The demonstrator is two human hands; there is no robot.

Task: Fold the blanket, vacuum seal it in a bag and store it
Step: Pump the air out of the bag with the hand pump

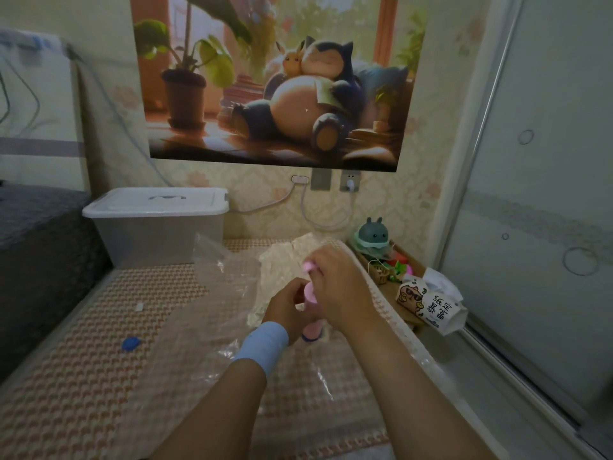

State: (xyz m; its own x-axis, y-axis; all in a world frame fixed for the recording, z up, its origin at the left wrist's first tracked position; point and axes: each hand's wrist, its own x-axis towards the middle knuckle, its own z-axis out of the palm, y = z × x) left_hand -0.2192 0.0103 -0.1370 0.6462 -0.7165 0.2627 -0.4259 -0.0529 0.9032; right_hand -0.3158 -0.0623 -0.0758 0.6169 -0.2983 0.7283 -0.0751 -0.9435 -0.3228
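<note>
Hands meet: left hand point(283, 305) grips pink pump point(312, 325), right hand point(341, 287) seemingly pinches its top

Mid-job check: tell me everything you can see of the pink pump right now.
The pink pump is a smooth, plastic-looking cylinder standing roughly upright on the clear vacuum bag, over the cream blanket inside it. Its base shows a darker bluish ring. The left hand grips the barrel. The right hand pinches a pink handle that appears raised above the barrel. The hands hide most of the middle, so the rod between handle and barrel cannot be seen.
</note>
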